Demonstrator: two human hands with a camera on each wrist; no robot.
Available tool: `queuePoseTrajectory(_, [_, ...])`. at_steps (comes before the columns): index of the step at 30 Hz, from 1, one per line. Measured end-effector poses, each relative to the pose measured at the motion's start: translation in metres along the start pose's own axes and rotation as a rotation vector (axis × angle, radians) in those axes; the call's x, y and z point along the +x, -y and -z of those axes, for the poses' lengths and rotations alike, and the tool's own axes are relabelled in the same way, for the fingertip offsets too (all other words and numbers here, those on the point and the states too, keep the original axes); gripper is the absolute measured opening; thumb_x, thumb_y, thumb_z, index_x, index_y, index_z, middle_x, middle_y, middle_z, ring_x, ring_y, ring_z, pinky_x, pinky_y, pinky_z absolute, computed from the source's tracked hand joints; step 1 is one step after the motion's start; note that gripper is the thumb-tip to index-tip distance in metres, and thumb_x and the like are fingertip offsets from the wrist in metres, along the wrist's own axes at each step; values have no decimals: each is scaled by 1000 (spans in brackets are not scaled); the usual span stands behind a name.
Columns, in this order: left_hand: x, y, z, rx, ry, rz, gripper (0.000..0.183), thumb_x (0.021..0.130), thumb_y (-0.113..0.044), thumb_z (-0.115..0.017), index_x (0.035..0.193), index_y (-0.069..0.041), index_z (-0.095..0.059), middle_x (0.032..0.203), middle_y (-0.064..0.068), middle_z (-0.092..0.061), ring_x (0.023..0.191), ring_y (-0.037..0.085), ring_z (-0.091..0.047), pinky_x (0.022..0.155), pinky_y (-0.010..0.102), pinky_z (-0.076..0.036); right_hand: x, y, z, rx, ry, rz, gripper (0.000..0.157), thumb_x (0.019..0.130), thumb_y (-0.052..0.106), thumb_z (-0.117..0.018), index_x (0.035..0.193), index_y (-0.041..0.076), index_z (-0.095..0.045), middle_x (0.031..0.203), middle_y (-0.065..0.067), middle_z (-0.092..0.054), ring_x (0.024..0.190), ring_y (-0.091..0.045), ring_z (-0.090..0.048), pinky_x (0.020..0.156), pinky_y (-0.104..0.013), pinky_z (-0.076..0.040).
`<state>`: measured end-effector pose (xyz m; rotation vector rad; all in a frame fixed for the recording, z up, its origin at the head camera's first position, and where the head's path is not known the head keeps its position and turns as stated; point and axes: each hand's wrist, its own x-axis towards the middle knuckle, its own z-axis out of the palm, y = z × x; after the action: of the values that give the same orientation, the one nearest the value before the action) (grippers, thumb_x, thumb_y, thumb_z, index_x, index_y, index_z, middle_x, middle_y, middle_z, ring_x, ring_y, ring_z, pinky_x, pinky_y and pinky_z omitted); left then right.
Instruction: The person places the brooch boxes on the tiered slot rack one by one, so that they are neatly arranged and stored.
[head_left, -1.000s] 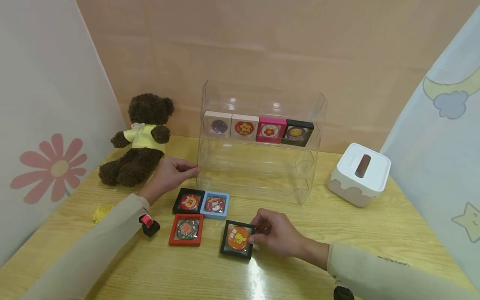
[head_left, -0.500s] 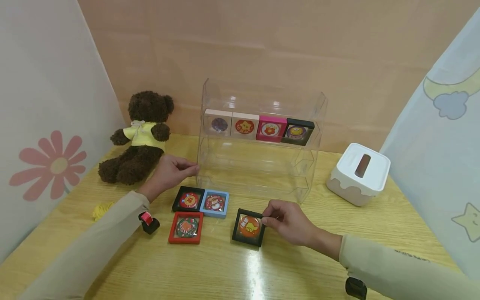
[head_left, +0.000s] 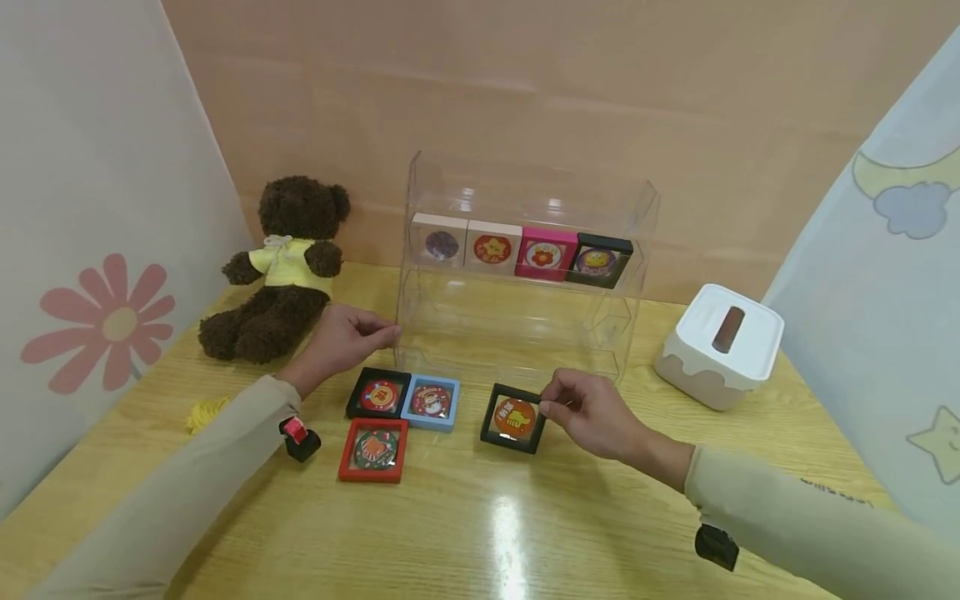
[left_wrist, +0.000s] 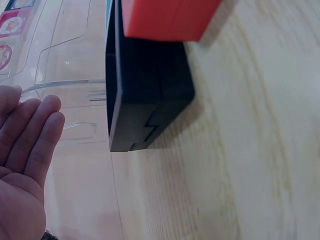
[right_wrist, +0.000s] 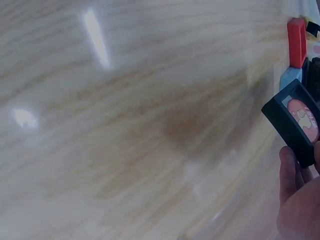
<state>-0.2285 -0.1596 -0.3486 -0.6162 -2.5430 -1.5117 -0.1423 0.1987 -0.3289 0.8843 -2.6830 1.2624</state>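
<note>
My right hand (head_left: 596, 414) pinches the right edge of a black square badge case (head_left: 514, 419), which has an orange badge with a yellow thumbs-up. In the right wrist view that case (right_wrist: 295, 125) is tilted up, thumb and fingers at one corner. My left hand (head_left: 341, 340) pinches the left side edge of a clear acrylic display rack (head_left: 517, 310) with thumb and forefinger. Just in front of the rack lie another black case (head_left: 378, 394) and a light blue case (head_left: 431, 402), side by side. A red case (head_left: 373, 451) lies nearer to me.
Along an upper tier stand two pale cases (head_left: 492, 247), a pink case (head_left: 546, 253) and a black case (head_left: 600, 260). A brown teddy bear (head_left: 288, 262) sits back left, some yellow yarn (head_left: 206, 413) before it. A white lidded box (head_left: 720, 346) stands at right.
My right hand has carried the black thumbs-up case away from me and to the right, toward the rack. My left hand stays at the rack's edge.
</note>
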Motion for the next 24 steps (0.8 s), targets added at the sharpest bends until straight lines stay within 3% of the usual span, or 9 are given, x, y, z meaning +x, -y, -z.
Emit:
queuePoseTrajectory(10, [1,0,1,0,3,6,24,89,-25,-70,91,-3,-77,79,5,-71,74,28,-69,63,35,-55,31,5,12,-115,-134,116,17,82,-8,-68,77,7,-63,74,4,-62,67,-12,-61,60,-28,-54])
queuePoseTrajectory(24, [1,-3,1,-13,19,45,24,89,-23,-70,92,0,-76,79,7,-71,76,29,-69,65,36,-55,68,17,18,-224,-264,176,10,84,-4,-67,80,4,-62,78,-4,-62,72,-18,-63,67,-34,-55])
